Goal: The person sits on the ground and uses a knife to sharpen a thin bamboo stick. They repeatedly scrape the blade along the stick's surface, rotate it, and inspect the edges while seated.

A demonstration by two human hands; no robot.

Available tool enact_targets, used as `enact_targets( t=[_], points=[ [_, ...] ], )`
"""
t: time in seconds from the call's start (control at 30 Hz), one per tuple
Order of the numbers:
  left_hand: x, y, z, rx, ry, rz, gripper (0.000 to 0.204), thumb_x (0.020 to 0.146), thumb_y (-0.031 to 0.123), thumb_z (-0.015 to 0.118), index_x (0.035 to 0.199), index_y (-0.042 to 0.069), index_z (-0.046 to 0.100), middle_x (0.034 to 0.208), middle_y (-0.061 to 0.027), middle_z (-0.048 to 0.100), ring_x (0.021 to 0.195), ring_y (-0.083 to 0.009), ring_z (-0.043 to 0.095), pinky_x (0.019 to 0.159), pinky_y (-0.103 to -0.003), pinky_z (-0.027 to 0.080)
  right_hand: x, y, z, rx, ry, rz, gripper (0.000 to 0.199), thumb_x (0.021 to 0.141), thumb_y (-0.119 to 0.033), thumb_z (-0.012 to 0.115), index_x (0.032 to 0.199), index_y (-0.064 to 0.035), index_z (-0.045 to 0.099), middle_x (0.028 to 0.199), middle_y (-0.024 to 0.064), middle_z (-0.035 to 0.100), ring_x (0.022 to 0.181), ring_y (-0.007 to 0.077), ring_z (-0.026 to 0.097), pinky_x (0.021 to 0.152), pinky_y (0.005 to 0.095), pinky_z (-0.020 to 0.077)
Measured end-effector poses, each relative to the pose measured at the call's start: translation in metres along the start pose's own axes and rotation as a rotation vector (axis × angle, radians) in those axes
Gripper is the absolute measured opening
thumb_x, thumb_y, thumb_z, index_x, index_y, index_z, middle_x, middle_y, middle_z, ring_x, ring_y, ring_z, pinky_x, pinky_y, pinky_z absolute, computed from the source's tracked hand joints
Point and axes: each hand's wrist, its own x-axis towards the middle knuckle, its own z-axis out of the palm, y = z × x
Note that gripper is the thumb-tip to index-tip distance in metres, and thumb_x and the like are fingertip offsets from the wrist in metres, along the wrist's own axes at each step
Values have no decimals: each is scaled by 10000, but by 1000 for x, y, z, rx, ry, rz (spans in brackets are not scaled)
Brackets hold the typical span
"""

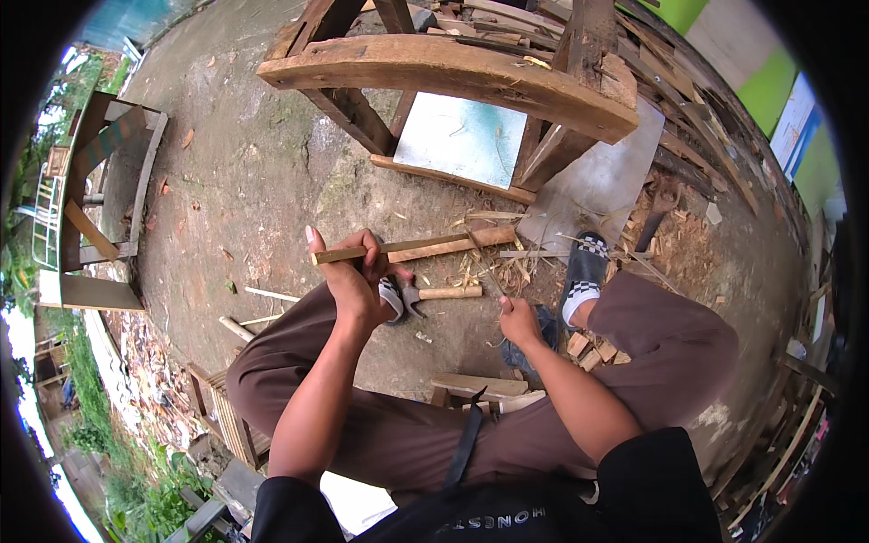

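My left hand (pixel 353 276) is closed around a thin wooden stick (pixel 407 244), its thumb pointing up and away. The stick runs out to the right, roughly level. In my right hand (pixel 522 323) is a knife (pixel 486 264) with a narrow blade; the fist hides most of its handle. The blade's tip meets the right end of the stick, or nearly so. Below the stick, a thicker piece of wood (pixel 466 242) lies on the ground. A hammer (pixel 450 293) with a wooden handle rests between my feet, its claw head beside my left shoe.
A wooden frame (pixel 444 68) stands ahead, with a pale sheet (pixel 462 136) inside it. Shavings and thin sticks litter the concrete floor (pixel 235 172). Small wood blocks (pixel 593 351) lie near my right shoe (pixel 586 271). Scrap wood (pixel 692 118) is piled far right; a wooden structure (pixel 118 181) stands left.
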Motion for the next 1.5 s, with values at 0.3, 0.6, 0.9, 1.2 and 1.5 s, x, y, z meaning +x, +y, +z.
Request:
enact_targets(
  t=[0.3, 0.6, 0.9, 1.2, 1.5],
  points=[
    [3, -7, -13, -7, 73, 479, 891, 999, 700, 76, 743, 1, 566, 883, -89, 555, 885, -190, 503, 857, -322, 373, 4, 11, 4, -38, -10, 3, 417, 1021, -356, 499, 891, 14, 640, 760, 240, 658, 733, 420, 661, 677, 495, 493],
    [-10, 12, -13, -342, -295, 669, 733, 1067, 510, 162, 591, 39, 459, 669, -120, 469, 718, -260, 460, 710, -370, 393, 2, 1, -5, 180, -222, 215, 535, 1039, -399, 455, 788, 45, 615, 666, 176, 644, 513, 291, 640, 512, 419, 524],
    [-26, 24, 14, -492, -203, 332, 697, 1100, 373, 275, 444, 147, 334, 450, -13, 316, 428, -136, 290, 463, -296, 252, -18, -57, -9, 215, -216, 88, 545, 1066, -391, 351, 865, 40, 620, 727, 246, 662, 657, 417, 672, 617, 491, 549],
    [-29, 21, 25, -501, -24, 321, 688, 1089, 351, 364, 432, 163, 289, 415, -1, 277, 378, -120, 246, 429, -276, 225, -83, -146, -21, 234, -23, -559, 431, 1071, -330, 360, 945, 13, 589, 748, 290, 613, 784, 527, 605, 694, 551, 478],
    [-30, 23, 19, -534, 25, 288, 686, 1081, 361, 388, 433, 167, 272, 424, -2, 273, 362, -122, 215, 414, -272, 225, -64, -132, -8, 56, -42, -458, 403, 1063, -336, 380, 985, 8, 574, 805, 302, 646, 788, 517, 633, 705, 581, 500]
  ],
)
